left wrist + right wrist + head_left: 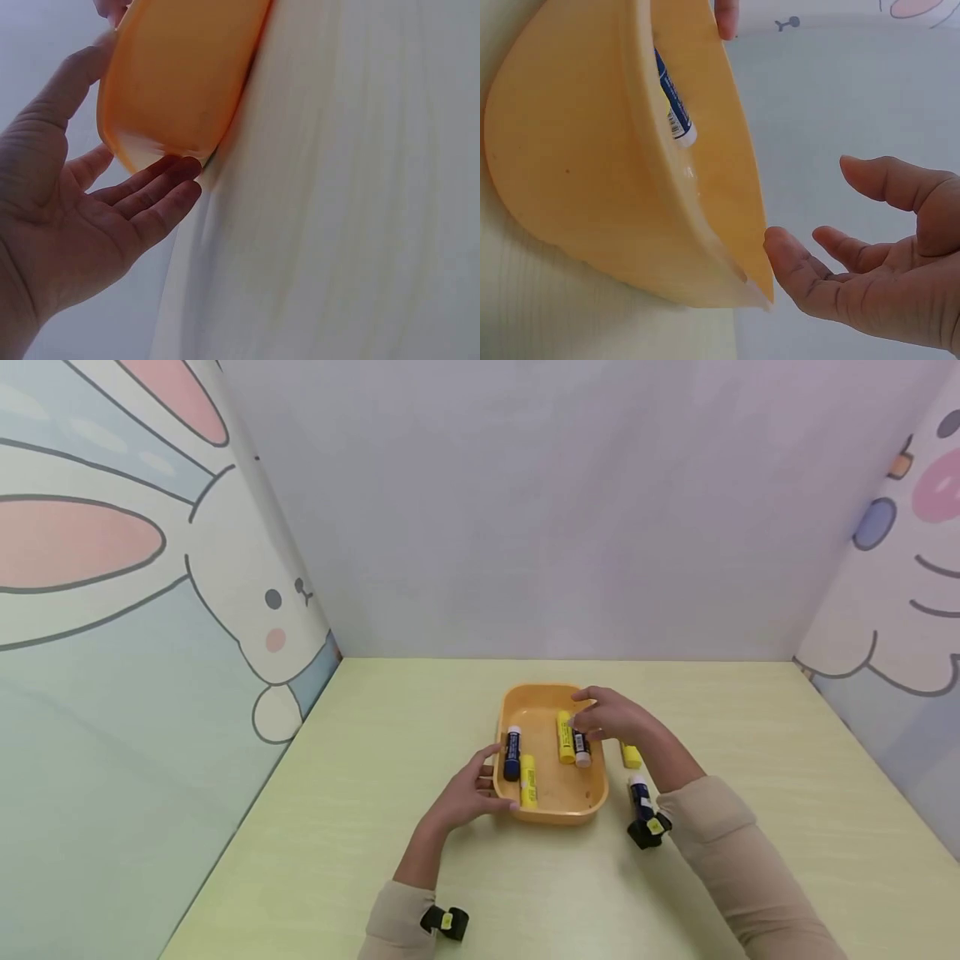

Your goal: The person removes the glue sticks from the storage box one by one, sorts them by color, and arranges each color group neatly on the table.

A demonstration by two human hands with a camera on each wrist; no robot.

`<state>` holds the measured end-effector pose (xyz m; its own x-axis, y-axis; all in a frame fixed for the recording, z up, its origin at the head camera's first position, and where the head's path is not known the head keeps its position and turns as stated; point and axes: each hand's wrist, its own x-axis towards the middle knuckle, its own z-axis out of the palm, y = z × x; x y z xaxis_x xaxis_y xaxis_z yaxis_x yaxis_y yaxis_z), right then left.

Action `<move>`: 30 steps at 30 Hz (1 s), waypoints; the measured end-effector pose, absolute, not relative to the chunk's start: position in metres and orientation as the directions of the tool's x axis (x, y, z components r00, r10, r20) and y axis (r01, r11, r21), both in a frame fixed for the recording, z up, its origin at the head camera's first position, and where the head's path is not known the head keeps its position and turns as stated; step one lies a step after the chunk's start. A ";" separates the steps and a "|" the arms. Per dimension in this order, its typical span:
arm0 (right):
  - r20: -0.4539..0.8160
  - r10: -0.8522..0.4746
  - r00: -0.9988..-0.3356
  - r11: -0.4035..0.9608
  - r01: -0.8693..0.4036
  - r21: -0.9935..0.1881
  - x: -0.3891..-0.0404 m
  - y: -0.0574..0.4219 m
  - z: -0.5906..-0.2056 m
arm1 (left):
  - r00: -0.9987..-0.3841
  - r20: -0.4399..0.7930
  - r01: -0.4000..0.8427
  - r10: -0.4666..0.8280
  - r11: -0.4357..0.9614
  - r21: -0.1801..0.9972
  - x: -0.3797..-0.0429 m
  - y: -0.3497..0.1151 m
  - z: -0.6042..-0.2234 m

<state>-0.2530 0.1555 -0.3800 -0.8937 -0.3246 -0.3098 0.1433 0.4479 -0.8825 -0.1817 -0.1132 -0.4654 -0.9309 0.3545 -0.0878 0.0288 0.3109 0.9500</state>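
Observation:
An orange plastic basket (551,817) sits on the table with several glue sticks lying in it. My left hand (468,792) holds its near left corner, thumb at the front rim and fingers along the left wall. Closest to that hand inside are a dark blue glue stick (512,755) and a yellow glue stick (528,782). Over the basket's right side is my right hand (615,716), fingers spread and holding nothing in the right wrist view. Just by its fingertips lie another yellow glue stick (566,737) and a dark one with a pale cap (582,749), partly hidden.
Right of the basket, a yellow glue stick (632,756) lies on the table (315,827), partly covered by my right arm. Nearer me is a dark blue glue stick (640,795), partly behind the black wrist camera. Cartoon-printed walls stand left and right, a plain one behind.

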 end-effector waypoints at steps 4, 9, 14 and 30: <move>-0.323 -0.303 -0.897 0.474 0.152 -0.867 -0.261 0.147 -0.382 | -0.932 -0.085 0.037 0.352 0.326 0.945 -0.183 -0.114 -0.466; -0.345 -0.245 -0.906 0.519 0.178 -0.836 -0.269 0.139 -0.387 | -0.933 -0.105 0.023 0.346 0.348 0.937 -0.182 -0.115 -0.468; -0.369 -0.199 -0.908 0.523 0.220 -0.823 -0.275 0.130 -0.388 | -0.931 -0.096 0.028 0.352 0.333 0.942 -0.182 -0.115 -0.468; -0.370 -0.183 -0.911 0.412 0.271 -0.870 -0.291 0.122 -0.416 | -0.927 -0.101 0.019 0.362 0.314 0.949 -0.163 -0.113 -0.435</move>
